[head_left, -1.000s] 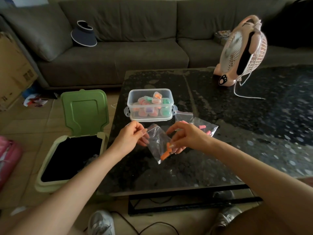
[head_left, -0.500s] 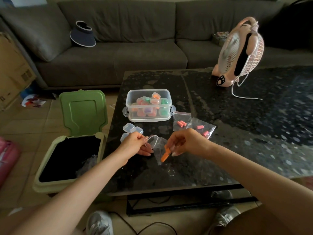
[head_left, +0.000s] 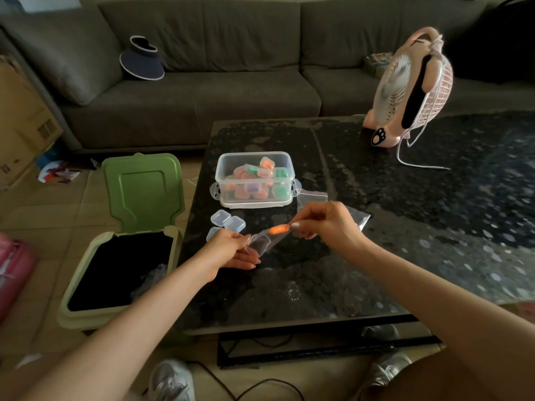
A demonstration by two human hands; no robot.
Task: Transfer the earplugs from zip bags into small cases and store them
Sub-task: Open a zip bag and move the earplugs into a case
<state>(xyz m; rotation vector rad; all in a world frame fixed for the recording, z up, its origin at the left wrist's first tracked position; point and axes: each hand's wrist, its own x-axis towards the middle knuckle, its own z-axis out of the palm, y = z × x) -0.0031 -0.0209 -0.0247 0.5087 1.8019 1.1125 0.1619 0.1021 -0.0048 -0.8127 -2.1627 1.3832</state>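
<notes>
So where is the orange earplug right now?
Centre of the head view: the right hand pinches the orange earplug at one end of the zip bag held by the left hand, near the clear box.

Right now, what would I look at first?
Probably the bright orange earplug in the middle, pinched by the right hand at the end of a zip bag held by the left hand. Next, the clear box of colourful cases behind it, and the pink fan far right.

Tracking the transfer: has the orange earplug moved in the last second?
Yes. The orange earplug now sits closer to the clear box, farther from the table's near edge.
</notes>
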